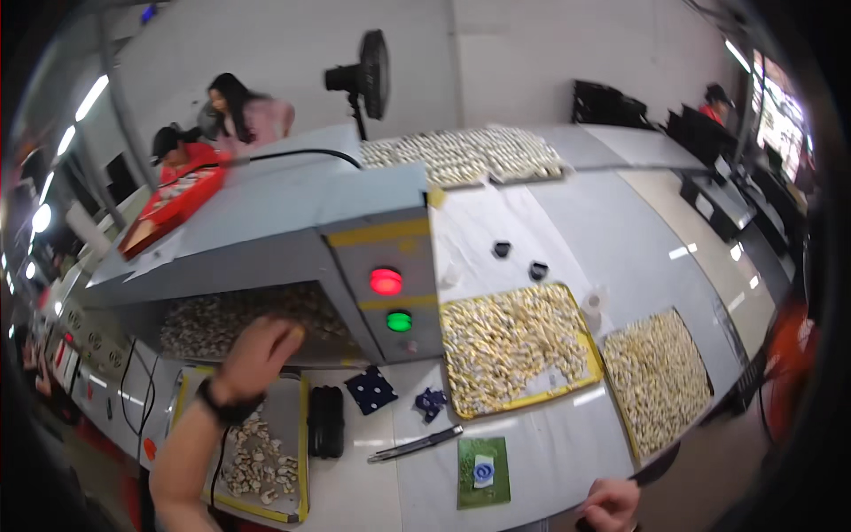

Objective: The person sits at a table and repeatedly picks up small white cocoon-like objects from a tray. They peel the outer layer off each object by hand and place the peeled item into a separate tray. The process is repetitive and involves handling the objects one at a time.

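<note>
My left hand (259, 353), with a dark band on its wrist, reaches to the opening of a grey box-like machine (377, 199). Many small pale pieces (208, 324), shell-like in look, lie inside. Motion blur smears its fingers, so I cannot make out what they hold. Below that forearm is a yellow-rimmed tray (303, 461) with scattered pale and brown pieces (261, 461). At the table's near edge my right hand (610, 504) has its fingers curled in, with nothing visible in them.
Right of the machine stand two trays of small pieces, one yellow-rimmed (519, 350), one (658, 381) farther right. Tweezers (415, 443), a green packet (484, 474), a black case (326, 421) and dotted cloth (370, 390) lie nearby. A red tray (173, 213) tops the machine. Two people are behind it.
</note>
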Tool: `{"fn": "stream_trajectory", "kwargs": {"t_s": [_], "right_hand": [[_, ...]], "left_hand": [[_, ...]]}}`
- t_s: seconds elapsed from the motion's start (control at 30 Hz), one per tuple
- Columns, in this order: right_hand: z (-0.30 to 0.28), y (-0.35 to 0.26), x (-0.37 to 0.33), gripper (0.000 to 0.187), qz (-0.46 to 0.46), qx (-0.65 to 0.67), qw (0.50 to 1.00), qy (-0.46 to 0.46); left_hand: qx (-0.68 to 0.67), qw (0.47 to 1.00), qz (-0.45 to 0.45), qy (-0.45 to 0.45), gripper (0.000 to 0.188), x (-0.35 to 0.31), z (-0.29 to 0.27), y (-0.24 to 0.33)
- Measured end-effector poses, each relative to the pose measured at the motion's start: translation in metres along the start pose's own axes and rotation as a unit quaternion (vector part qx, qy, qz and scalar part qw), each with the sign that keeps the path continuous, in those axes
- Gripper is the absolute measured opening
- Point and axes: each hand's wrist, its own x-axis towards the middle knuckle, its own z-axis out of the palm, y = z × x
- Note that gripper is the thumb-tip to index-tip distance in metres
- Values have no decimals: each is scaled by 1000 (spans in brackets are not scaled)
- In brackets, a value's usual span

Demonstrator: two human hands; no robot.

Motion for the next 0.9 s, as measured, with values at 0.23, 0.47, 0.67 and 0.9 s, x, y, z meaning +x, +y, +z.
{"fn": "stream_trajectory", "kwargs": {"t_s": [0.23,0.47,0.67,0.9], "right_hand": [[-49,-21,96,25,-30,-333,936,-105],[-8,77,210,32,-50,-393,893,-214],[-3,101,226,16,-39,-420,885,-198],[4,98,214,10,-84,-408,899,-131]], "left_hand": [[-351,872,208,-269,36,-111,-20,112],[-668,738,98,-5,27,-158,56,142],[-717,673,-154,94,44,-168,123,176],[-818,549,-171,30,29,-151,126,193]]}}
